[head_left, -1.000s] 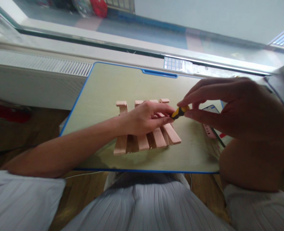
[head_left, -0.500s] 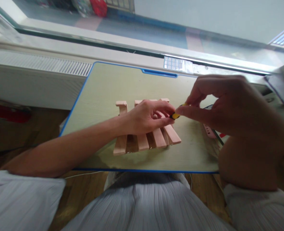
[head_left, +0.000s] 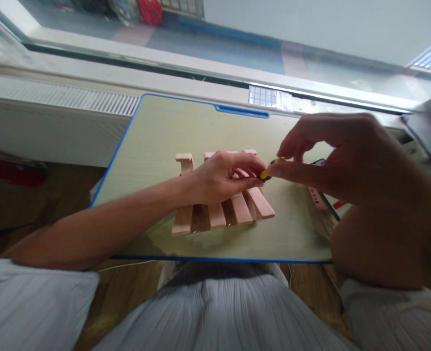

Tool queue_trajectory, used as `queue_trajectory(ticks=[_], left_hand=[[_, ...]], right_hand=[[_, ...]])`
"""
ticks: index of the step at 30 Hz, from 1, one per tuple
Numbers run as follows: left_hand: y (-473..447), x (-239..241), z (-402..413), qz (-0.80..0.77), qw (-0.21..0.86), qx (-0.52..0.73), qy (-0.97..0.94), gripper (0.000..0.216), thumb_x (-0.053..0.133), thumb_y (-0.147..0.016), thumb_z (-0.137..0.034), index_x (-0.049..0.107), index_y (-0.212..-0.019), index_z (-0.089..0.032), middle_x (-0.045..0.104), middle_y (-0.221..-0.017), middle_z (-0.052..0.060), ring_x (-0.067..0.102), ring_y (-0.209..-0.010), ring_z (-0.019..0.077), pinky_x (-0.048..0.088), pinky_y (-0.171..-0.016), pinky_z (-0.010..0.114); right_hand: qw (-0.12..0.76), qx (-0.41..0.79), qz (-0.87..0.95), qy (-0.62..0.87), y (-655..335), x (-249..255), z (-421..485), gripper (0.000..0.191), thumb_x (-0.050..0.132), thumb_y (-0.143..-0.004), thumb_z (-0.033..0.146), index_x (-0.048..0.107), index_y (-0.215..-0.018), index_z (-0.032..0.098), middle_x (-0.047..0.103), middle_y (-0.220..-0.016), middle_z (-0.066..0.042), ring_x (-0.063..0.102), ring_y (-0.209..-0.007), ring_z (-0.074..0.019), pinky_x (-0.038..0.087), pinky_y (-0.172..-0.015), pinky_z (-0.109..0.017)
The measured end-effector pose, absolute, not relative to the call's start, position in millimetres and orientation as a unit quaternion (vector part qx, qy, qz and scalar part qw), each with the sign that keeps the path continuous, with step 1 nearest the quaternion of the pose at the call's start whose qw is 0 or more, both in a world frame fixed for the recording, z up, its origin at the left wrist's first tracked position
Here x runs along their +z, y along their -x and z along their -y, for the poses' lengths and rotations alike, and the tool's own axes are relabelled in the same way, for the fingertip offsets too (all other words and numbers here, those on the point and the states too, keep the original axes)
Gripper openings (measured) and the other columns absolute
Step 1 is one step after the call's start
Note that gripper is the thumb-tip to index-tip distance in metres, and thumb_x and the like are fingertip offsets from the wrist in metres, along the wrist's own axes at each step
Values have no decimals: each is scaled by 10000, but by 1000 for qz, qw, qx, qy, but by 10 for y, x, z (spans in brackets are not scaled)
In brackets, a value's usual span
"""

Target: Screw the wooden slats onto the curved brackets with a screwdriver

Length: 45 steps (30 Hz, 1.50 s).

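A small slatted wooden piece of pale, spaced strips lies on the yellowish tabletop. My left hand reaches over it, thumb and fingers closed around the dark end of a screwdriver with a yellow-and-black handle. At the handle's right end, my right hand pinches it between thumb and fingers, wrist bent above the table. The tool's blade is hidden, and I cannot tell whether its tip touches the wood. My left hand and forearm cover the middle of the slats.
The blue-edged table has a blue slot at its far edge. A phone-like device and a pink strap lie partly behind my right hand. A white radiator and a window sill border the table.
My right fingers have shifted slightly on the handle, and the handle has turned a little. My left hand and the wooden slats are in the same place.
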<state>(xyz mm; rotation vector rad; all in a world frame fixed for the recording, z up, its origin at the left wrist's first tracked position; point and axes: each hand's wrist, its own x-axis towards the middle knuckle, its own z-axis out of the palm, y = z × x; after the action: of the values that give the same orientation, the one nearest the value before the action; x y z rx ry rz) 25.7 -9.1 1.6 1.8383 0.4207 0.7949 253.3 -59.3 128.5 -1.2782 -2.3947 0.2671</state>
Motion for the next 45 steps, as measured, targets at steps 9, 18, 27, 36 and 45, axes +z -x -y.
queue_trajectory(ticks=[9,18,27,36,45], left_hand=[[-255,31,97,-176,531,330,-760,199,758,-975,-178,829,-1161,-170,823,-1129,87,777,-981,154,655,-865,236],[-245,47,111,-203,503,311,-781,258,737,-1015,-264,831,-1239,-180,840,-1047,78,774,-897,156,627,-783,237],[-239,33,109,-211,509,311,-775,234,777,-989,-299,813,-1175,-161,831,-995,62,787,-879,155,638,-767,232],[-251,85,94,-189,488,322,-789,140,754,-997,-244,826,-1077,-155,813,-920,43,763,-859,144,613,-758,218],[-247,47,91,-177,498,318,-787,221,731,-1010,-217,825,-1206,-180,831,-1073,53,770,-930,145,602,-806,212]], right_hand=[[178,130,878,424,-2590,1359,647,214,689,-943,199,793,-1052,351,838,-1103,62,789,-930,-205,594,-832,-368],[168,118,862,464,-2569,1360,645,87,703,-928,263,763,-943,324,816,-956,53,742,-795,-189,560,-729,-350],[196,65,863,461,-2493,1264,582,244,745,-912,376,623,-739,254,672,-715,23,611,-642,-155,425,-642,-324],[181,48,858,478,-2468,1228,572,271,752,-912,394,596,-741,253,650,-700,39,556,-575,-135,383,-608,-324],[193,168,869,424,-2590,1315,586,143,734,-962,276,822,-1072,303,846,-1077,4,785,-906,-203,602,-808,-362]])
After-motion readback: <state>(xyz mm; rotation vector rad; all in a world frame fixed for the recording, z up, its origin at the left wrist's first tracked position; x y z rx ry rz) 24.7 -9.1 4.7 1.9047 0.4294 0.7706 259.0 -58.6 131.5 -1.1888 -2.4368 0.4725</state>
